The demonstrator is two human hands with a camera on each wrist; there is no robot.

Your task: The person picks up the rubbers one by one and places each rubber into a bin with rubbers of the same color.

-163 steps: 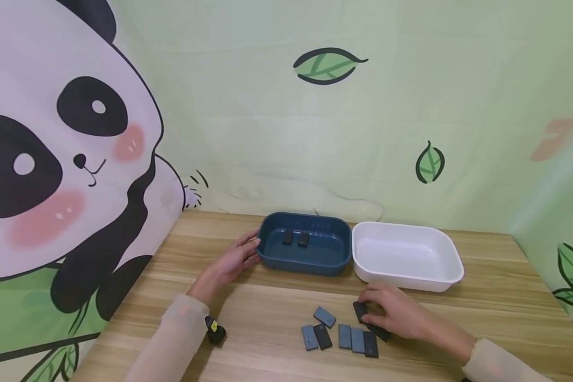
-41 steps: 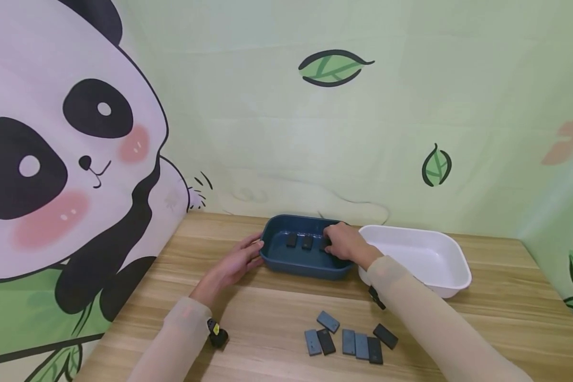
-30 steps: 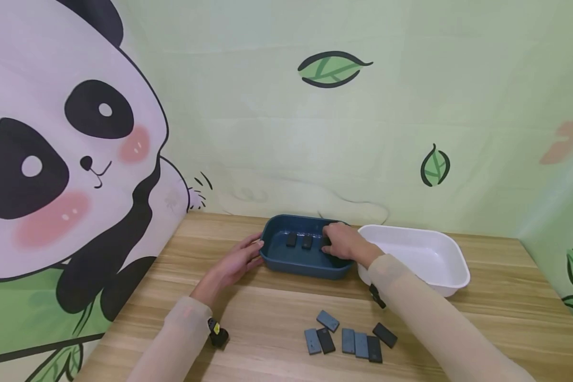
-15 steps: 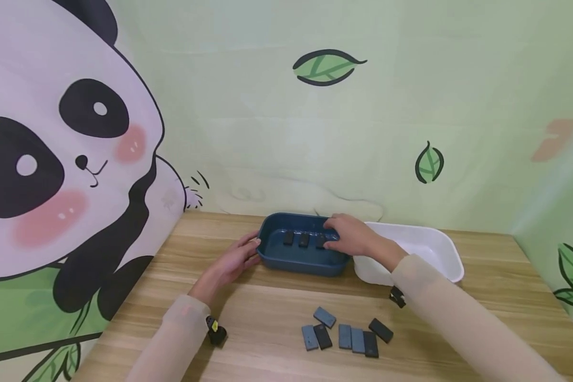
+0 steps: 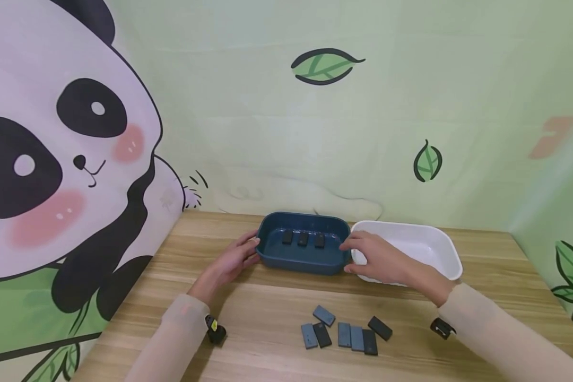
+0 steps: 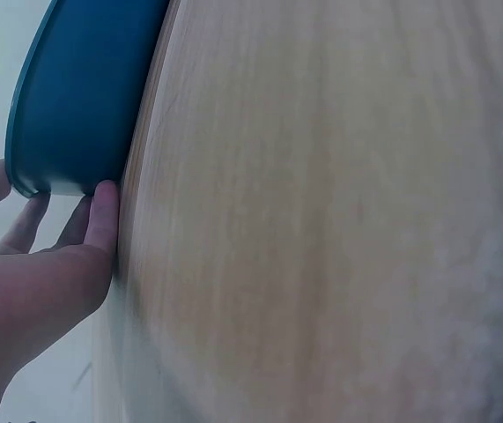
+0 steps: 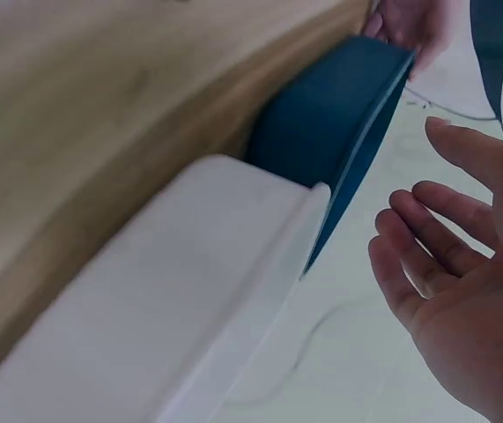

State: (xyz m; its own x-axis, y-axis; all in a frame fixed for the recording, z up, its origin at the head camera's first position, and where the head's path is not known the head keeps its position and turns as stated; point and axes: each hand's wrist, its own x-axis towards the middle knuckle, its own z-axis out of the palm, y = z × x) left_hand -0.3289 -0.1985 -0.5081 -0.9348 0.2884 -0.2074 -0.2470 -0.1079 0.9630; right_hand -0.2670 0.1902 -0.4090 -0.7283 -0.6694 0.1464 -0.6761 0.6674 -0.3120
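Note:
My left hand [image 5: 234,259] touches the left end of a dark blue basin [image 5: 301,264], its fingertips against the outer wall in the left wrist view. Three small black rectangular tiles [image 5: 303,239] lie in a row inside the basin. My right hand [image 5: 382,259] hovers over the left end of a white basin [image 5: 422,248], with thumb and fingers spread apart and nothing between them. In front of the basins, flat domino-sized tiles lie on the table: several blue ones [image 5: 324,315] and several black ones [image 5: 380,328].
The two basins stand side by side towards the back of the wooden table [image 5: 262,329], near a backdrop [image 5: 248,127] with a panda and leaves. A black wrist device [image 5: 215,331] shows at my left sleeve, another [image 5: 442,328] at my right.
My right hand picked up a black tile from the table, set it in the blue basin beside the other two, let go and drew back to the right. My left hand stayed in place.

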